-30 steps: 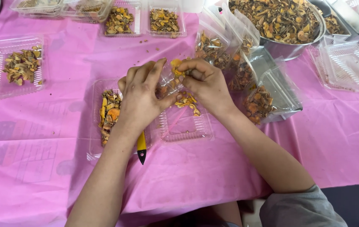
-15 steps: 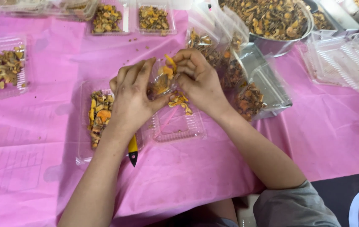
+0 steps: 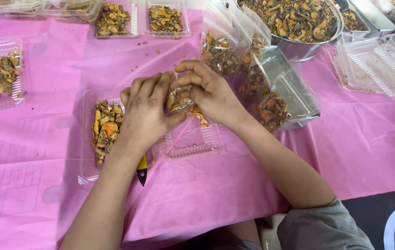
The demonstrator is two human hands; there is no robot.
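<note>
Clear plastic pouch of orange dried slices (image 3: 180,99) | left hand (image 3: 145,111), right hand (image 3: 211,92) both pinching it | slices could spill toward 6 o'clock tray (image 3: 193,141) if tilted

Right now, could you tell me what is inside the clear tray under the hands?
The clear tray holds a few yellow-orange dried slices at its far edge; the hands cover anything beyond them.

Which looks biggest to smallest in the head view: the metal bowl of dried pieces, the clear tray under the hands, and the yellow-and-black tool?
1. Metal bowl, though cut off by the frame's top edge.
2. Clear tray, nearer the camera, so its rank against the bowl is unsure.
3. Yellow-and-black tool, mostly hidden under the left arm.
</note>
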